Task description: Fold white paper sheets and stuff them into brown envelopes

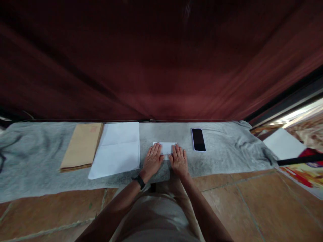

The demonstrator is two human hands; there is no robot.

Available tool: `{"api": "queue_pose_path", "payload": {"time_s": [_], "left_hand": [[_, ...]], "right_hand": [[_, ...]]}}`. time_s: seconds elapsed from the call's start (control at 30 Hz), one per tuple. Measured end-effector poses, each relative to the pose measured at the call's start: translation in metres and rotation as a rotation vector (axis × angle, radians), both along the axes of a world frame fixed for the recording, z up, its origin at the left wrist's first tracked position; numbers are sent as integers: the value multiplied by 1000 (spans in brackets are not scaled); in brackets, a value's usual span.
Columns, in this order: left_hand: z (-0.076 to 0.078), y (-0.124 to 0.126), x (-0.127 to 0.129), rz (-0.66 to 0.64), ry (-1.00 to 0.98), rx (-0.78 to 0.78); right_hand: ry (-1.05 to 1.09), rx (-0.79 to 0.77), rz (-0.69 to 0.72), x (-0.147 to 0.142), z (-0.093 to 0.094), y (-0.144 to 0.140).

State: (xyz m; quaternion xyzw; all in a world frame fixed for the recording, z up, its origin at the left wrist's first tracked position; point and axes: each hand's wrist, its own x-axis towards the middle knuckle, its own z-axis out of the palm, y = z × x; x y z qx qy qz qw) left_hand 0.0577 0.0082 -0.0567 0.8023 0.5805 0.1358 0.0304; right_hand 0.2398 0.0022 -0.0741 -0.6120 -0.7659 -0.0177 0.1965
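Observation:
A small folded sheet of white paper (166, 148) lies on the grey cloth in front of me. My left hand (152, 158) rests flat on its left end, fingers stretched out. On the right end lies my right hand (179, 159), also flat with fingers extended. Both palms cover parts of the paper's ends, and its middle shows between them. To the left of my hands is a stack of larger white sheets (117, 151), with a crease across the top one. A dark-screened phone (198, 139) lies to the right of my right hand.
Brown envelopes (82, 144) lie stacked left of the white sheets. The grey cloth (227, 148) covers a long narrow surface, with a dark red curtain (161, 74) behind it. At far right are a white sheet (285, 144) and a colourful printed bag (308, 174). Below is tiled floor (239, 201).

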Motion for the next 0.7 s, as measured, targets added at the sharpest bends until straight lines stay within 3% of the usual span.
{"api": "queue_pose_path", "payload": {"time_s": [0.27, 0.47, 0.7], "left_hand": [[-3, -5, -8, 88, 3, 1], [-5, -4, -7, 96, -9, -11], [-11, -3, -10, 82, -22, 23]], "right_hand": [[51, 34, -36, 8, -6, 0], [197, -34, -238, 4, 8, 14], [538, -149, -249, -1, 22, 28]]}}
